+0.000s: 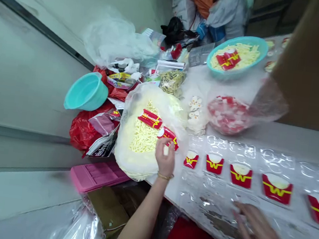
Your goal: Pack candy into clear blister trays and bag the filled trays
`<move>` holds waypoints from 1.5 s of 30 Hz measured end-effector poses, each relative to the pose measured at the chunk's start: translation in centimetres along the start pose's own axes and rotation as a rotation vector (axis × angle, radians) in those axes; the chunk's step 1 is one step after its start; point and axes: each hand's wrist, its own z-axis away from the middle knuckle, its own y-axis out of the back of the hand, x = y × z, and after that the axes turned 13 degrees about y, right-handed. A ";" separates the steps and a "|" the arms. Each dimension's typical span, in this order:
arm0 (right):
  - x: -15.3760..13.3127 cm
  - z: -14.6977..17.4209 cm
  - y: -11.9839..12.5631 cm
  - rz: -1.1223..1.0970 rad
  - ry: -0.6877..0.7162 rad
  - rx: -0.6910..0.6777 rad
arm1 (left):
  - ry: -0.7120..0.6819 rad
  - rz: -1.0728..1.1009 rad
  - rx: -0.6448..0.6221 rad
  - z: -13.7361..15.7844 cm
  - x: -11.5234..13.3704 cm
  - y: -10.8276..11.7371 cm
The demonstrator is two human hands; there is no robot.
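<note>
My left hand (165, 158) is closed in a pinch at the lower edge of a small red toy fries box (169, 134) with a yellow zigzag mark. Beneath it lies a plastic-lined basin (124, 150) filled with pale yellow toy fries (143, 138). Another red fries box (150, 119) rests on those fries. My right hand (258, 232), smeared by motion, is over a clear blister sheet (187, 199), its fingers stretched out and apart. One row of the sheet's pockets holds several red fries pieces (240, 175) with white tops.
Behind the sheet stands a bag of red and white pieces (229, 114), beside small white pieces (195, 107). A turquoise basin (235, 72) of fries is farther back. At left are another turquoise basin (86, 91), red bags (82, 130) and a pink tray (98, 176). Cardboard (317, 68) blocks the right.
</note>
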 end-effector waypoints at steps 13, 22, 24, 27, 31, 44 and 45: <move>-3.8 -22.4 -26.8 0.281 0.022 -0.265 | 0.471 0.258 -0.394 -13.0 -15.6 -1.7; -1.2 -25.4 -28.8 0.331 0.002 -0.226 | 0.639 0.435 -0.228 -16.4 -16.8 1.3; -1.9 -25.7 -28.5 0.338 0.041 -0.216 | 0.660 0.458 -0.205 -16.5 -16.8 2.5; -4.0 -25.2 -28.0 0.284 0.132 -0.250 | 0.632 0.481 -0.336 -14.7 -16.1 4.2; -5.5 -22.3 -27.3 0.158 0.072 -0.285 | 0.324 0.266 -0.631 -11.7 -15.9 6.3; -5.8 -17.6 -26.9 0.148 -0.002 -0.287 | 0.427 -0.105 -0.457 -12.7 -20.6 6.2; -5.7 -17.8 -26.9 0.161 -0.007 -0.286 | 0.450 -0.057 -0.453 -13.0 -20.8 6.4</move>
